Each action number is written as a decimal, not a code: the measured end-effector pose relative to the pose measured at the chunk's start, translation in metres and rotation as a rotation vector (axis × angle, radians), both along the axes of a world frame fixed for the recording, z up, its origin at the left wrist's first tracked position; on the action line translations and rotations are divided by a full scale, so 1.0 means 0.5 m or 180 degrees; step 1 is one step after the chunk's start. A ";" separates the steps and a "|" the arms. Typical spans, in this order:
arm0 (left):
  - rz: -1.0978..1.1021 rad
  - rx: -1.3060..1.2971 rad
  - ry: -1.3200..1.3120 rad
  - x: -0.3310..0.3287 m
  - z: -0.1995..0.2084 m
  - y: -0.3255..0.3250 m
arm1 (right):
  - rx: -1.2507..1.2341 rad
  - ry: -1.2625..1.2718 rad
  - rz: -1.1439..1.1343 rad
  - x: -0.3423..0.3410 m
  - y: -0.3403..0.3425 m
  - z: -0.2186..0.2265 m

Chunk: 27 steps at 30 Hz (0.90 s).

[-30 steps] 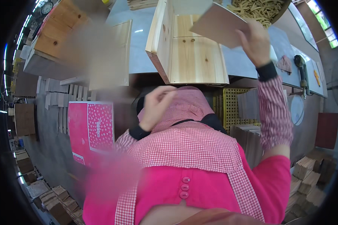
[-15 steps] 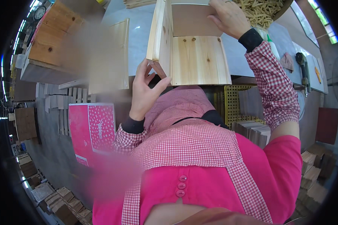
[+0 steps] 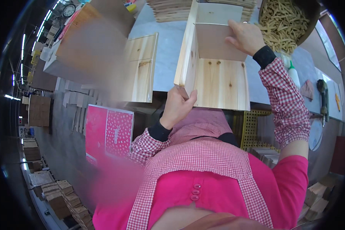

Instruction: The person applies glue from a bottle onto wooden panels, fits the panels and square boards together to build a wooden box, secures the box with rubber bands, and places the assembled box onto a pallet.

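A partly built pine box stands at the table's near edge, with a knotty pine board (image 3: 222, 84) facing me. An upright pine side panel (image 3: 188, 57) forms its left wall, and a thin brownish panel (image 3: 218, 42) stands across the far side. My left hand (image 3: 177, 108) is closed round the near lower corner of the side panel, thumb on its inner side. At the far right, my right hand (image 3: 250, 37) pinches the upper edge of the thin panel; some of its fingers are hidden behind that panel.
Left of the box lies another pine panel (image 3: 142, 71). A bin of pale curled strips (image 3: 283, 25), a glue bottle with green nozzle (image 3: 293, 74), a pink cloth (image 3: 307, 89) and a dark power tool (image 3: 322, 99) are to the right. Below left stands a pink carton (image 3: 119, 134).
The whole view has shifted, so the table and box sit lower and further right. My left hand has closed in on the side panel's corner; the right keeps its hold on the thin panel.
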<state>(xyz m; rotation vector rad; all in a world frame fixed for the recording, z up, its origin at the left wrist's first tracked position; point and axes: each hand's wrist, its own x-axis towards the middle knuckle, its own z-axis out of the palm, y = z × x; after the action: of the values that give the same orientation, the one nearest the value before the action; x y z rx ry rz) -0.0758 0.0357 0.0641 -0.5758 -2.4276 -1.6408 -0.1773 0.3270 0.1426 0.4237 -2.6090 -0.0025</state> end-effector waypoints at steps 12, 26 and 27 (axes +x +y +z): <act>-0.0099 -0.0264 -0.0082 0.007 -0.023 -0.008 | -0.0233 0.0094 0.0228 0.001 -0.004 -0.011; -0.1216 0.3342 -0.2265 -0.488 0.352 -0.045 | -0.1953 0.1150 0.0552 0.118 -0.001 0.045; -0.0761 0.3696 -0.2190 -0.539 0.382 -0.011 | -0.2016 0.1106 0.0530 0.134 -0.009 0.038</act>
<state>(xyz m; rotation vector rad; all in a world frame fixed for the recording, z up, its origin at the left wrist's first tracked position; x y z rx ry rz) -0.3454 0.0304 0.2552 -0.0792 -1.1782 -3.2442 -0.1101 0.3227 0.1617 0.3628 -2.0795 0.7173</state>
